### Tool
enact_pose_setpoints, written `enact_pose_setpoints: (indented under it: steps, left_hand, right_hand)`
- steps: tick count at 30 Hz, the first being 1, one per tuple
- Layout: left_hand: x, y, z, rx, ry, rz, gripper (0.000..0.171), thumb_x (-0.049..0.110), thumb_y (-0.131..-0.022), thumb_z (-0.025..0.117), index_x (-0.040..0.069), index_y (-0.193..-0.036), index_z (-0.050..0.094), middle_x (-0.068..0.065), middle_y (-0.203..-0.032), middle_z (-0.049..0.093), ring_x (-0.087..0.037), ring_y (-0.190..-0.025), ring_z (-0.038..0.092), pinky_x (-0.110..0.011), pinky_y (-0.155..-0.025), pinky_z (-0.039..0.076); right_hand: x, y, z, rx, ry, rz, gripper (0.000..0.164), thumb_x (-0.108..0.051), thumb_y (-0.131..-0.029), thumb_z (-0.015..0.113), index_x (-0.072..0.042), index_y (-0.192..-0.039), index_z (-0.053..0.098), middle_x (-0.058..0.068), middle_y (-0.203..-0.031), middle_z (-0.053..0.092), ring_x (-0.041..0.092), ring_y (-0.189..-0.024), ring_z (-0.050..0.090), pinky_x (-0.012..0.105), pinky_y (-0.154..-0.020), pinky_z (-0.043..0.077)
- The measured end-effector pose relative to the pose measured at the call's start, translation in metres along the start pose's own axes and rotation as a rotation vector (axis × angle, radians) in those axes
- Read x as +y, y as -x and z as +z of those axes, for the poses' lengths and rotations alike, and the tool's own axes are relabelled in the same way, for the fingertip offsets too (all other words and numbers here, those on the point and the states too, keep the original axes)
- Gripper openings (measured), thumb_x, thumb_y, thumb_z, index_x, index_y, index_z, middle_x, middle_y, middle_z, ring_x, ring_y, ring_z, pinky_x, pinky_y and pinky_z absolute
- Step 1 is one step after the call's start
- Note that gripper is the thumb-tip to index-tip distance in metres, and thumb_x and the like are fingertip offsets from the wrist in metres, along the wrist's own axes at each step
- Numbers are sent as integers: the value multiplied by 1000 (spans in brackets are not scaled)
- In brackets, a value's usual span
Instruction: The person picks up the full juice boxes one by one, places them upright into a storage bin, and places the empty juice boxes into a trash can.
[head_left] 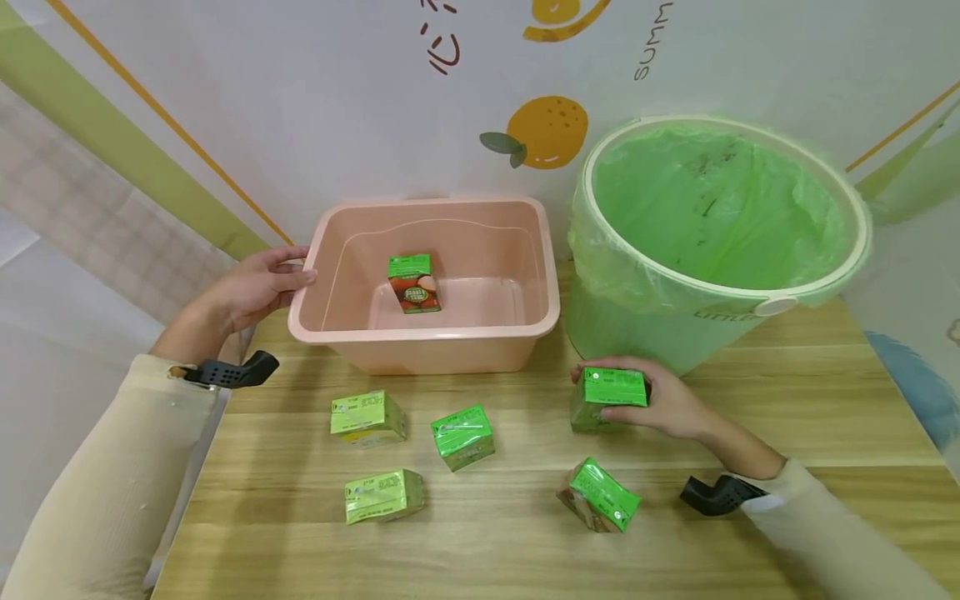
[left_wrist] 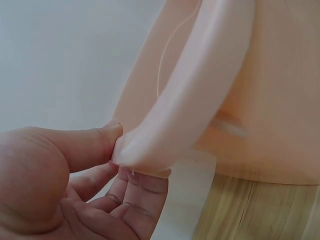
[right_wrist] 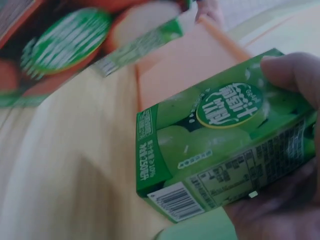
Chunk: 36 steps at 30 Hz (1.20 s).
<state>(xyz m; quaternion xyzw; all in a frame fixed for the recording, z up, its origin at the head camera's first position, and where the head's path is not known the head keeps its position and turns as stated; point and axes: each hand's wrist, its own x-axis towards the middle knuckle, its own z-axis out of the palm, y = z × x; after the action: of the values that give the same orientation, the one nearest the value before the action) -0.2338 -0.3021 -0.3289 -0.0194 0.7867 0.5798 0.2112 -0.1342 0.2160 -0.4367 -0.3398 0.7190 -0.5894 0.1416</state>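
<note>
My left hand (head_left: pixel 258 283) pinches the left rim of a pink plastic basin (head_left: pixel 427 354); the left wrist view shows the thumb (left_wrist: pixel 90 145) on top and curled fingers beneath. One juice box (head_left: pixel 414 287) with red fruit printed on it lies in the basin. My right hand (head_left: pixel 667 404) grips a green grape juice box (right_wrist: pixel 210 115) by its sides, just in front of the bin. Nearer me is a green-topped juice box (head_left: pixel 600 496); red fruit on a box (right_wrist: pixel 75 40) fills the upper left of the right wrist view.
A green bin (head_left: pixel 630 325) with a green liner stands at the back right, beside the basin. Left of centre on the wooden table (head_left: pixel 495 558) are two yellow-green juice boxes (head_left: pixel 367 417) and a brighter green juice box (head_left: pixel 462 436). A printed wall covering (head_left: pixel 300 100) rises behind.
</note>
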Motion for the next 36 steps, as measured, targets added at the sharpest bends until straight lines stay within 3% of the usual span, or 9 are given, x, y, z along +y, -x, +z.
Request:
enact_pose_setpoints:
  steps: [11, 20, 26, 32, 36]
  left_hand:
    - [0, -1, 0, 7, -5, -4, 68, 20, -95, 56, 0, -147, 18, 4, -100, 60, -6, -84, 62, -22, -75, 53]
    - [1, 1, 0, -3, -32, -3, 70, 22, -95, 56, 1, -148, 15, 3, -104, 58, -7, -87, 62, -22, -76, 53]
    - [2, 2, 0, -10, -14, 0, 70, 21, -95, 56, 0, -148, 14, 4, -102, 59, -7, -87, 62, -22, -76, 53]
    - [1, 2, 0, -7, -11, 6, 68, 20, -95, 55, -1, -147, 16, 5, -101, 59, -7, -86, 63, -22, -76, 53]
    - [1, 3, 0, -10, -24, 12, 68, 20, -95, 56, -1, -146, 16, 5, -101, 59, -7, -87, 62, -22, -76, 53]
  right_hand:
    - [-58, -12, 1, 11, 47, 7, 61, 5, -78, 72, -5, -134, 49, 15, -128, 56, 22, -112, 57, 29, -87, 51]
    - [-110, -31, 1, 48, -12, 35, 59, 7, -79, 70, -4, -133, 50, 14, -125, 58, 25, -109, 58, 31, -83, 52]
    - [-130, -51, 0, 86, -99, 89, 58, 6, -81, 68, -4, -135, 49, 12, -128, 57, 26, -112, 56, 31, -82, 52]
    - [-145, -72, 6, 176, -65, 168, 56, -5, -81, 72, -15, -133, 53, 5, -124, 60, 24, -104, 58, 30, -79, 52]
    - [-155, -89, 13, 213, -88, 178, 56, -6, -80, 73, -16, -132, 55, 7, -120, 60, 26, -100, 57, 32, -80, 52]
